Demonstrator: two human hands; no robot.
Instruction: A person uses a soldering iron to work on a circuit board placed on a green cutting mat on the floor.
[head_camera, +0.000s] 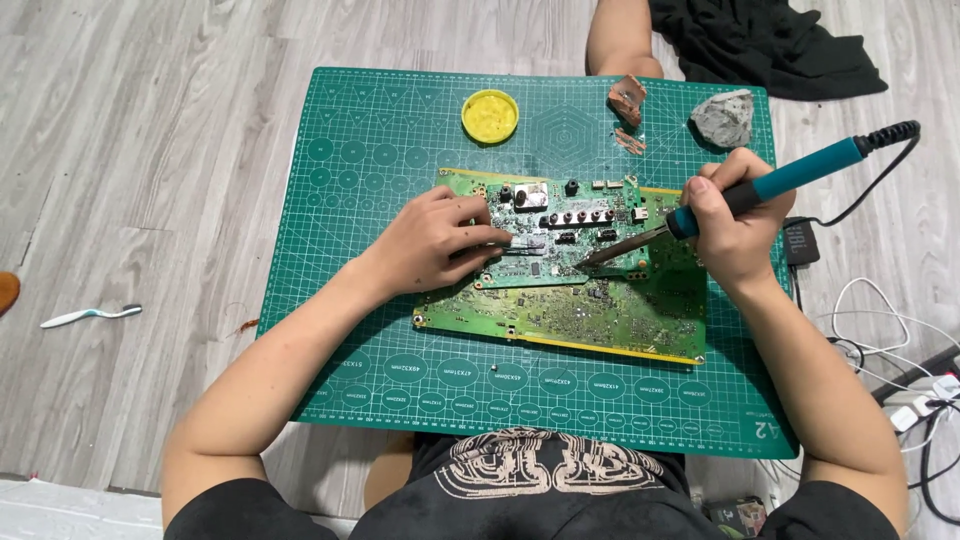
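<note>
My right hand grips one soldering iron; my left hand pinches tweezers over two stacked circuit boards, mid-frame.

Soldering iron, teal handle with black cord, held slanted in the right hand, its metal tip resting on the upper circuit board. This smaller green board lies flat atop a larger green board. Left hand presses metal tweezers against the upper board.
</note>
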